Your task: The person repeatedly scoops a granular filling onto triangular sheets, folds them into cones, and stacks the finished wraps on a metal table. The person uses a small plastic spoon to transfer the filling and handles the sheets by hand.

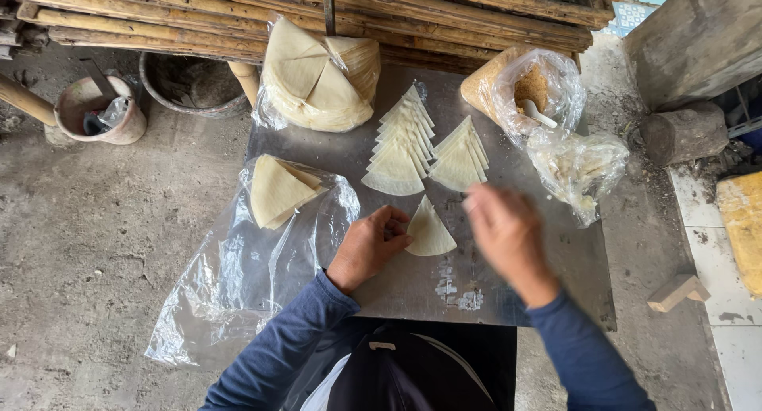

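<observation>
Head view, looking straight down: the left hand (370, 247) rests on the metal worktop (508, 288), its grip curled loosely with the fingertips touching the left edge of a single pale wedge-shaped wrapper (429, 232), pinning it flat without lifting it. The right hand (502, 230) hangs just right of that wrapper and is blurred by motion, so I cannot tell whether its grip is open or closed, or whether it carries anything.

Beyond the wrapper, toward the far edge, lie two fanned rows of wedges (401, 145) and (461, 153), overlapping like tiles. In my judgement the thin sheet under the left fingers could crease or tear if pressed or dragged on the steel, and a quick sweep of the right hand could knock the near row out of line.

Containers: a clear bag (321, 74) holds a thick stack of quartered round sheets; a flattened plastic sheet (238, 284) bears a small wedge pile (278, 190); an open bag (533, 90) holds brown crumbly filling with a white scoop (540, 114); a crumpled bag (579, 169) beside it holds something pale that I cannot make out. On the floor stand a pink bucket (99, 109) and a dark basin (190, 82).
</observation>
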